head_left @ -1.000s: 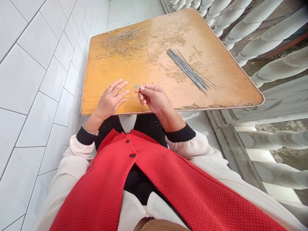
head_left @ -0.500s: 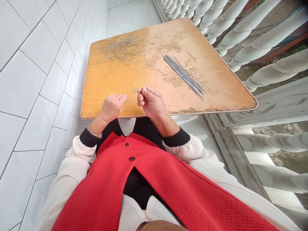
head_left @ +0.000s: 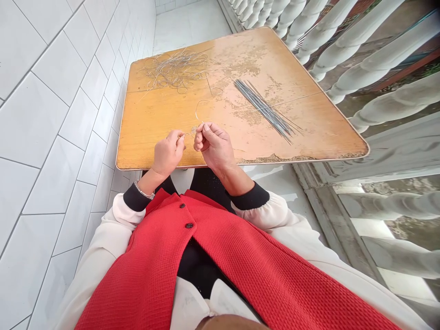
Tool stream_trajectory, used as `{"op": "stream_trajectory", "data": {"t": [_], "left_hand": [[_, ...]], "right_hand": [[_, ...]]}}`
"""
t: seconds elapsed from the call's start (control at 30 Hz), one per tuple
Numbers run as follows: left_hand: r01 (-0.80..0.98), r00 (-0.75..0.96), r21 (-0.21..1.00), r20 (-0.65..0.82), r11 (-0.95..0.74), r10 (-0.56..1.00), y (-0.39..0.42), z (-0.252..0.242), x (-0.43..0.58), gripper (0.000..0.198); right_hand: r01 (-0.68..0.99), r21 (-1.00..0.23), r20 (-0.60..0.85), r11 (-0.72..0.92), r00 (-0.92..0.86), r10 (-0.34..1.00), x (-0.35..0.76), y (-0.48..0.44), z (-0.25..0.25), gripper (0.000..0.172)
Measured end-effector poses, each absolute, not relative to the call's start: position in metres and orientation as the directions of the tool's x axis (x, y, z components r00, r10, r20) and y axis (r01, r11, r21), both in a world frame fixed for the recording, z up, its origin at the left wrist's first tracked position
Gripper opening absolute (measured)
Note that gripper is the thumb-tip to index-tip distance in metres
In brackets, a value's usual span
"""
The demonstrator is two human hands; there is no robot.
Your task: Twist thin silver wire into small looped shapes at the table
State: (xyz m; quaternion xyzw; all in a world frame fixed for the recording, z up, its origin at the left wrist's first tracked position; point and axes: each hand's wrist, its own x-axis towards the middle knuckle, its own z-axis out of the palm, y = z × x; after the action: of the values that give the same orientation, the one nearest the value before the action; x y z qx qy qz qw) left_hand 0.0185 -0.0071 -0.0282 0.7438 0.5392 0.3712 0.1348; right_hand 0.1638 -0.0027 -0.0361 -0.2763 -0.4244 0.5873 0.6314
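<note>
My left hand (head_left: 169,152) is closed, its thumb and fingers pinching a thin wire (head_left: 189,134) that runs across toward the right hand. Close beside it, my right hand (head_left: 215,142) is also closed, pinching a small twisted piece of wire (head_left: 193,130) between thumb and fingertips. From the right fingertips a loose wire end (head_left: 196,110) curls up over the table. Both hands hover above the near edge of the wooden table (head_left: 147,123). The exact shape of the twisted piece is too small to make out.
A tangle of thin wire (head_left: 178,68) lies at the table's far left. On the right side is a bundle of straight grey wires (head_left: 263,110), crossed by a single thin one. A white tiled wall (head_left: 65,123) stands left, a white balustrade (head_left: 357,82) right.
My left hand has moved up and slightly right, turning at the wrist. My right hand has stayed nearly in place, while the curling wire end above it has shifted upward.
</note>
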Motion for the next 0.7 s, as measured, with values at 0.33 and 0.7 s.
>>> {"op": "stream_trajectory", "data": {"t": [0.33, 0.7], "left_hand": [[0.512, 0.122, 0.762, 0.393, -0.397, 0.911, -0.011, -0.036, 0.022, 0.004], [0.035, 0.140, 0.999, 0.019, -0.024, 0.990, -0.018, -0.023, 0.026, 0.009]], "right_hand": [[-0.482, -0.867, 0.148, 0.128, -0.004, 0.989, 0.169, 0.004, -0.046, 0.029], [-0.350, -0.935, 0.051, 0.059, 0.030, 0.998, 0.176, 0.006, -0.048, 0.025]]}}
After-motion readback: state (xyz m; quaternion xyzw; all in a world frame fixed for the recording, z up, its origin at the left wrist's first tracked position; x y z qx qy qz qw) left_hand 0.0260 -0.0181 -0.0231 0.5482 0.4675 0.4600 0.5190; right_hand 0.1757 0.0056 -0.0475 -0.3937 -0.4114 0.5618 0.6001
